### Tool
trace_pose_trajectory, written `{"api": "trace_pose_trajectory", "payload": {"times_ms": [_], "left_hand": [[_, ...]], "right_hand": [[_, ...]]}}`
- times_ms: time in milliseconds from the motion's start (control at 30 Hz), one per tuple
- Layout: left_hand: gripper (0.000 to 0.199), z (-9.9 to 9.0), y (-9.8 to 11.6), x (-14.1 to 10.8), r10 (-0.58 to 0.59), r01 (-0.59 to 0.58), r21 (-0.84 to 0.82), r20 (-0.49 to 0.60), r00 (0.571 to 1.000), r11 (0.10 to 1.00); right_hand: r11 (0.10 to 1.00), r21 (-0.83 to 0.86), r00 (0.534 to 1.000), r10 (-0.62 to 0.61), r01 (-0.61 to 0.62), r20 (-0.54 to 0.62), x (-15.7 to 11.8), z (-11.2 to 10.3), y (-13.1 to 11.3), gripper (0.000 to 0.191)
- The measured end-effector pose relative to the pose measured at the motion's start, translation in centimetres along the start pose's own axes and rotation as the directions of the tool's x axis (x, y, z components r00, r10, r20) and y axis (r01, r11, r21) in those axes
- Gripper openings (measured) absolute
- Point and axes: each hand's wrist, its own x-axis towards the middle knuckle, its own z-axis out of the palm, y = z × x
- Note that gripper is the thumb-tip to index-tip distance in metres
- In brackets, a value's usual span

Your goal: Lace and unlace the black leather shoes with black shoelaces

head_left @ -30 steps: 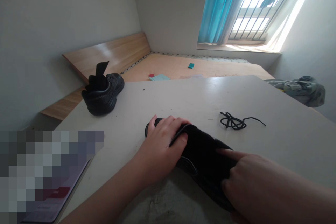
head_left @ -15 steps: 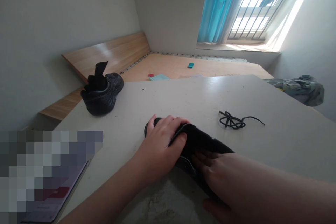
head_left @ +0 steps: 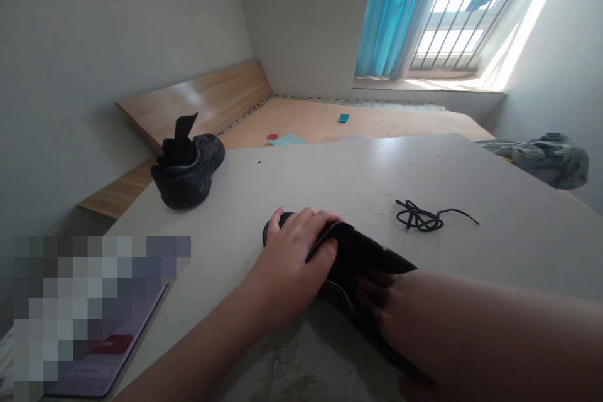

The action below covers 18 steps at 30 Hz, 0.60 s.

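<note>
A black shoe lies in front of me on the white table, toe to the left and its opening toward my right side. My left hand is wrapped over its front, thumb hooked at the edge of the opening. The fingers of my right hand reach into the opening, their tips dark and partly hidden. Part of that hand shows below the heel side, so it grips the shoe there. To the right rests a loose, tangled black shoelace. A second black shoe stands at the far left, its tongue sticking up.
At the lower left a tablet-like screen lies on the table, largely blurred out by pixels. Beyond the table is a wooden bed with small teal and red items. Greyish-green fabric lies at the right, below a barred window.
My right hand has drawn slightly back to the right within the shoe's opening. My left hand keeps its hold. The whole view has shifted a little.
</note>
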Motion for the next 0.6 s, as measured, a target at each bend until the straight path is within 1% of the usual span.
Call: {"api": "trace_pose_trajectory", "payload": {"times_ms": [100,200,267,433,600], "left_hand": [[0.03,0.0,0.0,0.0,0.003,-0.003,-0.004,-0.001,1.0,1.0],[0.029,0.0,0.0,-0.1,0.002,-0.002,-0.007,-0.009,1.0,1.0],[0.029,-0.1,0.1,-0.1,0.0,-0.001,-0.01,-0.012,1.0,1.0],[0.03,-0.1,0.1,-0.1,0.004,-0.004,-0.01,-0.006,1.0,1.0],[0.03,-0.1,0.1,-0.1,0.005,-0.005,-0.014,-0.012,1.0,1.0]], "right_hand": [[0.999,-0.028,0.997,0.022,-0.02,0.079,-0.8,0.7,0.6,0.034],[0.999,-0.047,0.99,0.02,-0.014,0.141,-1.6,1.3,1.0,0.025],[0.999,-0.053,0.986,0.018,-0.01,0.163,-2.0,1.5,1.1,0.024],[0.998,-0.057,0.987,0.015,-0.006,0.158,-2.3,1.8,1.5,0.033],[0.998,-0.063,0.991,0.028,-0.02,0.133,-2.7,2.2,1.8,0.03]]}}
